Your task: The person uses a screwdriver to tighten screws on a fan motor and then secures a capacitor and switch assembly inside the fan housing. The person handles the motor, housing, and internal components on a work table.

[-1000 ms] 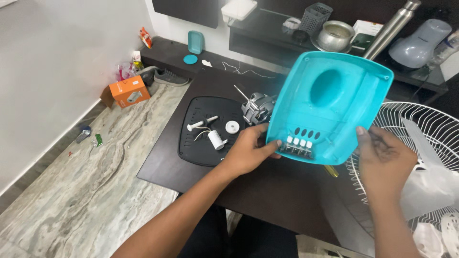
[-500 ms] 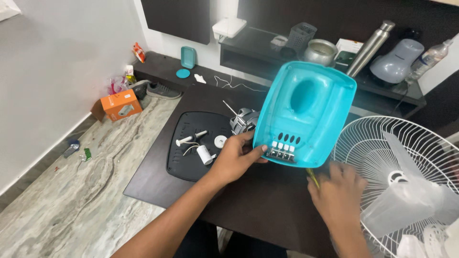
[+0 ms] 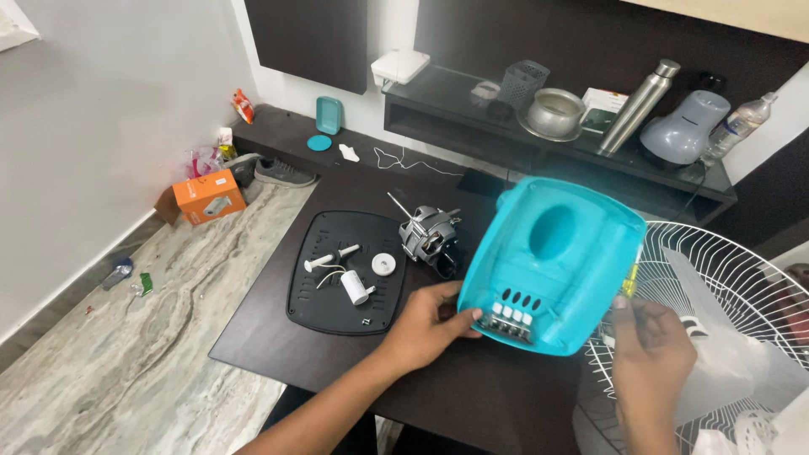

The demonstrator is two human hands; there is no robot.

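Since the frame half a second back, the right hand (image 3: 649, 354) has come up off the table (image 3: 506, 404) and now holds a thin tool with a yellow-green handle (image 3: 630, 282), its fingers curled about the shaft at the right edge of the turquoise housing (image 3: 552, 265). A full second back that hand gripped the housing's right rim instead. The left hand (image 3: 430, 324) has kept its place throughout: fingers folded on the housing's lower left corner, thumb near the row of white push-buttons (image 3: 510, 316), holding the shell tilted up on its lower edge in the centre right of the frame. The view has swung a little, so the white fan grille (image 3: 725, 278) fills more of the lower right.

Left of the housing a small electric motor (image 3: 428, 234) with a bare shaft lies on the table, just beside a black oval plate (image 3: 324, 299) that carries a white cylinder (image 3: 356, 286), a white disc (image 3: 384, 264) and a white pin (image 3: 324, 259).

Of packages, an orange carton (image 3: 204, 195) with a white picture panel on its face lies on the marbled floor at centre left. A small red and white packet (image 3: 243, 105) leans at the wall in the upper left. On the shelf at upper right, a flat white and green box (image 3: 600, 105) sits behind a steel pot (image 3: 552, 114), and a clear plastic bottle (image 3: 737, 126) with a pale label band lies at the far right. A white rounded box (image 3: 400, 66) is fixed to the wall at top centre.
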